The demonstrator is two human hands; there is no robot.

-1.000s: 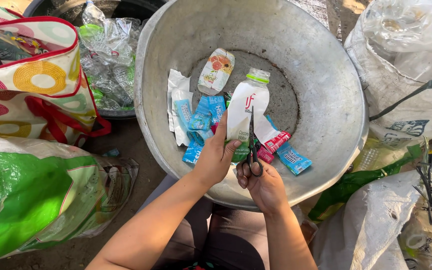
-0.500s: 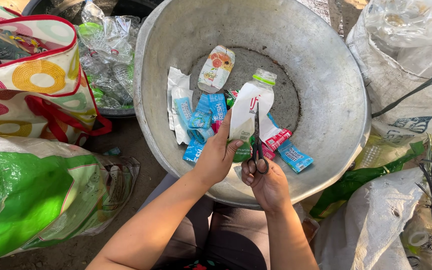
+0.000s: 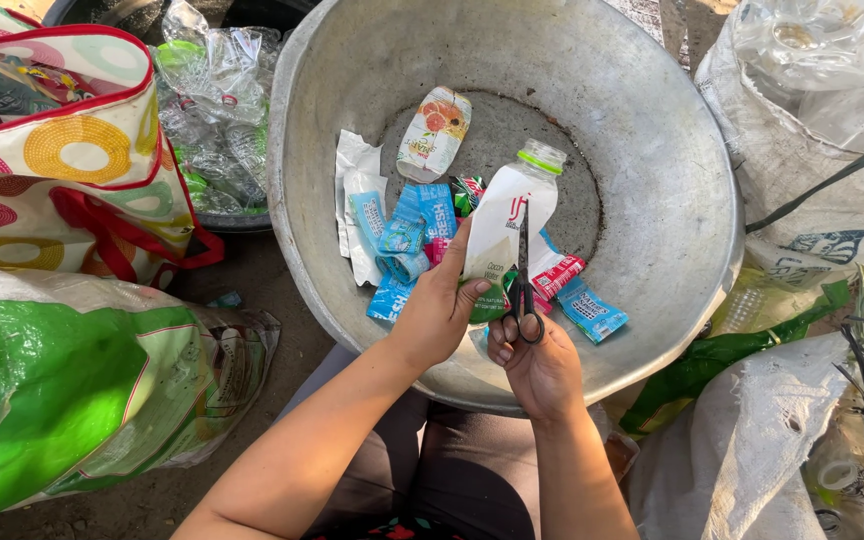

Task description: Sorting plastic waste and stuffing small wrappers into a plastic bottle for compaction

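Note:
My left hand (image 3: 436, 310) grips the lower end of a flattened plastic bottle (image 3: 500, 225) with a white label and a green neck ring, held over a big metal basin (image 3: 672, 200). My right hand (image 3: 537, 362) holds small black scissors (image 3: 523, 268), fingers through the loops, blades pointing up along the bottle's label. Several peeled labels lie in the basin: blue ones (image 3: 412, 232), a red one (image 3: 560, 275) and a white strip (image 3: 357, 195). A crushed carton with fruit pictures (image 3: 434, 133) lies farther back.
A patterned red, yellow and white bag (image 3: 62, 150) stands at the left. Below it lies a green and white sack (image 3: 62, 390). A tub of clear crushed bottles (image 3: 212, 110) sits at the back left. White woven sacks (image 3: 812, 150) crowd the right side.
The bottle has turned more upright in my left hand and the scissors have slid farther up along its label.

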